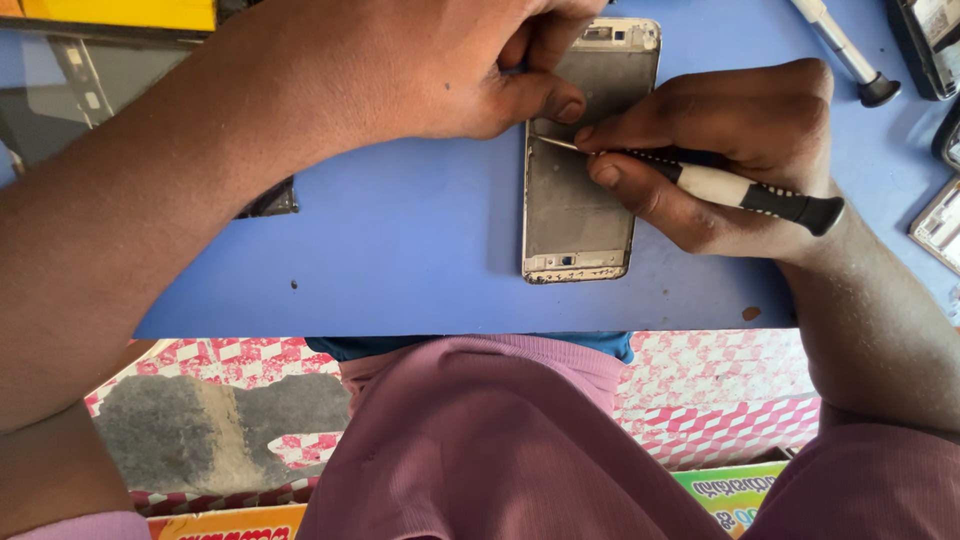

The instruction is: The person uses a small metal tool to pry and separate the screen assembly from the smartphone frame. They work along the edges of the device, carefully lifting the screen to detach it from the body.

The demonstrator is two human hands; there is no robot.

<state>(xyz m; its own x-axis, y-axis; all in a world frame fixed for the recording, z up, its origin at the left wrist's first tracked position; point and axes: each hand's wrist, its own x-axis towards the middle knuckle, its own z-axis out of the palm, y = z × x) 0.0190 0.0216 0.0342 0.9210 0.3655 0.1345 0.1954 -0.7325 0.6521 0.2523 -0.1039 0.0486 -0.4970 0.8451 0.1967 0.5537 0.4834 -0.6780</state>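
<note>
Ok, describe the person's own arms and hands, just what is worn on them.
Both forearms are bare from elbow to wrist. The left hand and right hand wear no gloves, and no ring, watch or bracelet shows. Short pinkish-mauve ribbed sleeves end above the elbows, matching the shirt. Fingernails are short and unpainted.

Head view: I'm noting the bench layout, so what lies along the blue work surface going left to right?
Dark glass panel → left hand → stripped phone frame → right hand holding a black and white screwdriver → spare screwdriver → phone parts at the right edge.
</note>
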